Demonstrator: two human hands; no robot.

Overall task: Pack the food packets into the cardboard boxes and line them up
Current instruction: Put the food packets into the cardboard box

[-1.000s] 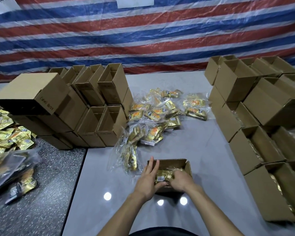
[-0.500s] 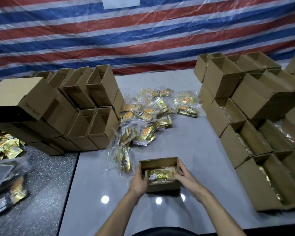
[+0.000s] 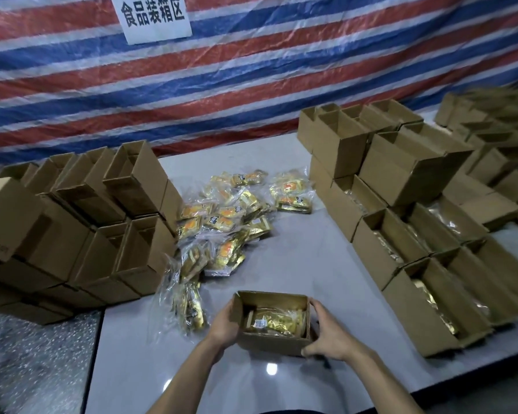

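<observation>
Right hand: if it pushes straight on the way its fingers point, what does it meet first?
The open box it grips: the right hand has its fingers against the box's right wall, pointing forward and left. Beyond the box that line probably runs toward the packet pile, though depth is unclear.

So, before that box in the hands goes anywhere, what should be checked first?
1. Grip: left hand and right hand hold the box by opposite sides: ok.
2. Gold packets sit below the rim: ok.
3. Box filled enough: cannot tell.
4. Way to the filled row on the right: bare table between: ok.
5. Free spot at the row's near end: cannot tell.
</observation>
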